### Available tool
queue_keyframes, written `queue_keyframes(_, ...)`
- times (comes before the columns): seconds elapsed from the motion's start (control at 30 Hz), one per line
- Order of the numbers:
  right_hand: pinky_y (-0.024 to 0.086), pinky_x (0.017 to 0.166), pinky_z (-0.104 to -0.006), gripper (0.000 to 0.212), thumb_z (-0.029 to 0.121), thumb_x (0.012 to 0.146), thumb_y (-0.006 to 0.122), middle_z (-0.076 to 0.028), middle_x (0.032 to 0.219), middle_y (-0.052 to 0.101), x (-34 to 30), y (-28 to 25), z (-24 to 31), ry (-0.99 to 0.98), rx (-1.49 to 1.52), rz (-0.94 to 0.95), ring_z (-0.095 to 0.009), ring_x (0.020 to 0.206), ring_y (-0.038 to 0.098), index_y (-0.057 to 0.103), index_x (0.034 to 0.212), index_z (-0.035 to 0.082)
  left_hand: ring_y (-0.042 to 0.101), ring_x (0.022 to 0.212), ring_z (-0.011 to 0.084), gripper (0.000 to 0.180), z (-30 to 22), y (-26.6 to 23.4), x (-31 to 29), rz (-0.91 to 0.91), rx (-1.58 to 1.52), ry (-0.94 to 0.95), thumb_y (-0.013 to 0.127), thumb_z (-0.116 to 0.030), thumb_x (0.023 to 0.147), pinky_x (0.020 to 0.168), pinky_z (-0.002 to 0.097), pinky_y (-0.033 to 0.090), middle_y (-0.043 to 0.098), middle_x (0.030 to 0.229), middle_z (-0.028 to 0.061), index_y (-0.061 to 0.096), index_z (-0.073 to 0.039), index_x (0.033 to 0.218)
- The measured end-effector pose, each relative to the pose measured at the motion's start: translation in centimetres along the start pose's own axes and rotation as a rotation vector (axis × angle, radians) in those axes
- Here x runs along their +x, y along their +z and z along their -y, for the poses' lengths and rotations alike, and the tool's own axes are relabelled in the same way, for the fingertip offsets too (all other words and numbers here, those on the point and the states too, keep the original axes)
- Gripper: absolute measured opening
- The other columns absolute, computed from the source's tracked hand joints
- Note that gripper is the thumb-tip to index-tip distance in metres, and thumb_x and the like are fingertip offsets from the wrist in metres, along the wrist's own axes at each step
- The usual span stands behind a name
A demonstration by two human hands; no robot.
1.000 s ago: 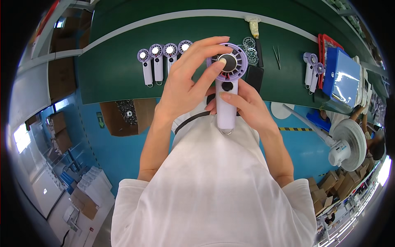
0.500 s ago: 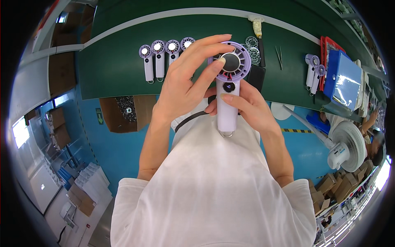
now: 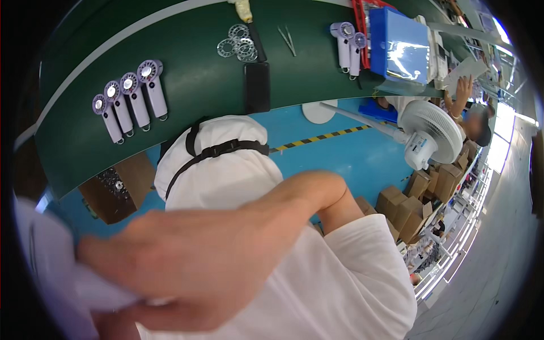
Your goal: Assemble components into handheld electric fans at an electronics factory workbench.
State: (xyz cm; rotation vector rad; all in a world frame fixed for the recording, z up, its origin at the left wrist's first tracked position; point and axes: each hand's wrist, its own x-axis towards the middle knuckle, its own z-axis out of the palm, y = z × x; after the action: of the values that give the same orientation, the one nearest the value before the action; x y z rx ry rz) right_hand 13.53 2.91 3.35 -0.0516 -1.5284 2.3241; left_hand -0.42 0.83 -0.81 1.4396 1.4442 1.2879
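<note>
Close up and smeared by motion, my right hand (image 3: 192, 260) reaches across my body to the lower left. Its fingers are closed round the handle of a pale purple handheld fan (image 3: 51, 266), whose large blurred shape runs to the left rim. I cannot make out my left hand. Several matching handheld fans (image 3: 135, 102) lie in a slanted row on the left of the green table (image 3: 192, 73), apart from my hand.
Clear ring-shaped parts (image 3: 241, 44), a black phone-like slab (image 3: 256, 88) and tweezers (image 3: 287, 41) lie mid-table. Two more fans (image 3: 347, 48) lie beside a blue folder (image 3: 399, 48). A white standing fan (image 3: 425, 136) and a co-worker (image 3: 462, 102) are at right; an open carton (image 3: 116, 190) sits below left.
The handheld fan has gone from in front of my chest to the lower left, close up, in my right hand. My left hand has left the fan's head. The view has turned rightward.
</note>
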Motion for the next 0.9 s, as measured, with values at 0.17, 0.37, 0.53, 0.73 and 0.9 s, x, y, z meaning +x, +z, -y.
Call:
queue_keyframes(0.17, 0.050, 0.054, -0.0456, 0.028, 0.011, 0.084, 0.058, -0.023, 0.061, 0.059, -0.3, 0.5, 0.7, -0.063, -0.095, 0.013, -0.044, 0.063, 0.062, 0.046, 0.090, -0.013, 0.061, 0.115, 0.0305, 0.048, -1.1, -2.4, 0.3, 0.005, -0.015, -0.202, 0.060, -0.012, 0.089, 0.100, 0.0386, 0.047, 0.057, 0.129, 0.0220, 0.050, 0.003, 0.133)
queue_keyframes(0.37, 0.049, 0.054, -0.0443, 0.027, 0.013, 0.088, 0.058, -0.023, 0.066, 0.060, 0.2, 0.2, 0.3, -0.053, -0.061, -0.021, -0.044, 0.063, 0.061, 0.046, 0.093, -0.011, 0.062, 0.113, 0.0298, 0.051, -2.5, -5.0, 0.3, 0.003, -0.048, -0.439, 0.057, -0.018, 0.091, 0.098, 0.0388, 0.050, 0.058, 0.128, 0.0210, 0.046, 0.002, 0.137)
queue_keyframes(0.53, 0.049, 0.054, -0.0414, 0.028, 0.017, 0.094, 0.059, -0.021, 0.076, 0.063, 0.5, -1.8, -0.4, 0.047, -0.034, 0.004, -0.039, 0.063, 0.062, 0.047, 0.102, -0.006, 0.063, 0.111, 0.0293, 0.054, -4.3, -7.9, 0.3, -0.035, -0.013, -0.638, 0.054, -0.023, 0.094, 0.096, 0.0390, 0.052, 0.058, 0.127, 0.0203, 0.043, 0.001, 0.141)
queue_keyframes(0.73, 0.055, 0.082, -0.0315, 0.040, 0.015, 0.096, 0.059, -0.014, 0.115, 0.064, -1.4, -4.9, -3.2, 0.469, 0.328, -0.216, -0.018, 0.091, 0.067, 0.045, 0.131, -0.002, 0.068, 0.094, 0.0309, 0.086, 1.5, -1.3, 1.4, -0.239, -0.419, -0.004, 0.019, -0.068, 0.098, 0.084, 0.0382, 0.054, 0.067, 0.103, 0.0268, 0.060, 0.007, 0.107)
queue_keyframes(0.9, 0.054, 0.086, -0.0321, 0.038, 0.016, 0.097, 0.058, -0.014, 0.114, 0.065, -2.0, -5.6, -3.9, 0.544, 0.264, -0.249, -0.018, 0.094, 0.067, 0.048, 0.130, -0.002, 0.066, 0.067, 0.0146, 0.086, 3.3, 0.7, 1.3, -0.253, -0.510, -0.117, 0.013, -0.060, 0.103, 0.063, 0.0240, 0.053, 0.068, 0.075, 0.0113, 0.068, 0.004, 0.082)
